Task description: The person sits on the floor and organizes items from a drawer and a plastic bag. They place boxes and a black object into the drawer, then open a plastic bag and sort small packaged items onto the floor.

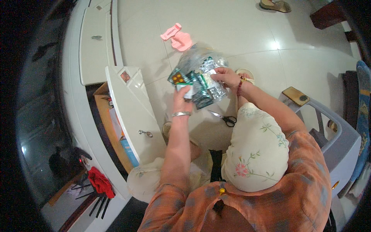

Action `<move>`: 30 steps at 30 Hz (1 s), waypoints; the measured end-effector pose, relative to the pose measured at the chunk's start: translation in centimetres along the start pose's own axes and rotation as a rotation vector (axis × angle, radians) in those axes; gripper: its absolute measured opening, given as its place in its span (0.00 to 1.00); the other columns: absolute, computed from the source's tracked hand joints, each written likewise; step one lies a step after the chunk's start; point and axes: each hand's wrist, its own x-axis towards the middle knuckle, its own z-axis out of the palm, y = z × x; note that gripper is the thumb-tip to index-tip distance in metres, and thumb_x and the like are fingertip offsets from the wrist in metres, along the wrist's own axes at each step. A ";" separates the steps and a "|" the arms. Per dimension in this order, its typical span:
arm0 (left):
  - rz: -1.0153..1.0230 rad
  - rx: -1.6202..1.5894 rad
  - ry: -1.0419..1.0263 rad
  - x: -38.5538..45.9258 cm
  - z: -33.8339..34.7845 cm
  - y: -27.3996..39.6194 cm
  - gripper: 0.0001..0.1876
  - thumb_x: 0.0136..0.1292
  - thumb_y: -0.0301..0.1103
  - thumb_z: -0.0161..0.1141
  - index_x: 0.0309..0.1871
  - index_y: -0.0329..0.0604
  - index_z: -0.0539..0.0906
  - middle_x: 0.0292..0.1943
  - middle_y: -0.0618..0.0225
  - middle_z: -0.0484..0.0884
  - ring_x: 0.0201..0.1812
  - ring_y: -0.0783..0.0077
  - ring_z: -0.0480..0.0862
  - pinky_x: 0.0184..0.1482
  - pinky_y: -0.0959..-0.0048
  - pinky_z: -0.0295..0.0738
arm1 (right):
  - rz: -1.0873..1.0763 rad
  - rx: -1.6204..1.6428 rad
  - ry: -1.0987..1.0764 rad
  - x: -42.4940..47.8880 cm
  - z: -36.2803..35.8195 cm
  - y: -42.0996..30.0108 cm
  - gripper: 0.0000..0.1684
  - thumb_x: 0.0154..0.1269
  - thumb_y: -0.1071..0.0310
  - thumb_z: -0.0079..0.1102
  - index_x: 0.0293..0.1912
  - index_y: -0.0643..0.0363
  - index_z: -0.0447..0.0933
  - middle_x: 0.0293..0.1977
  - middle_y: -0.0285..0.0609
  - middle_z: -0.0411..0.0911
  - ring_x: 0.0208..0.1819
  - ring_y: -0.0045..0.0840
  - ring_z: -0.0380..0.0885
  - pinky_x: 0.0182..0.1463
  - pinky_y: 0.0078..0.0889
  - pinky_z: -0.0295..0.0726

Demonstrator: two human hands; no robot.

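In front of me is a clear plastic bag (200, 55) with several green and silver blister packs (204, 97) in and below it. My left hand (182, 100) grips a small white and green packet (185, 88). Just above that packet shows a blister pack with orange-brown tablets (178, 78). Between the thumb and fingers of my right hand (227, 76) is a white and green medicine packet (209, 79). A silver blister sheet (218, 92) hangs below it. Whether the hands also hold the bag cannot be told.
Scissors with black handles (229, 119) lie on the tiled floor near my foot. A pink phone stand (180, 39) stands beyond the bag. To the left an open drawer (133, 116) juts from a white cabinet. A phone (295, 96) rests on a grey plastic stool (347, 136) at right.
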 end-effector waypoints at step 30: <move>0.036 -0.334 -0.232 -7.2 6.4 6.6 0.14 0.50 0.23 0.58 0.43 0.40 0.75 0.39 0.66 0.79 0.43 0.62 0.78 0.53 0.57 0.69 | -0.420 -0.665 -0.026 -3.9 9.2 -11.3 0.18 0.60 0.60 0.48 0.46 0.62 0.73 0.38 0.41 0.75 0.38 0.22 0.74 0.42 0.26 0.74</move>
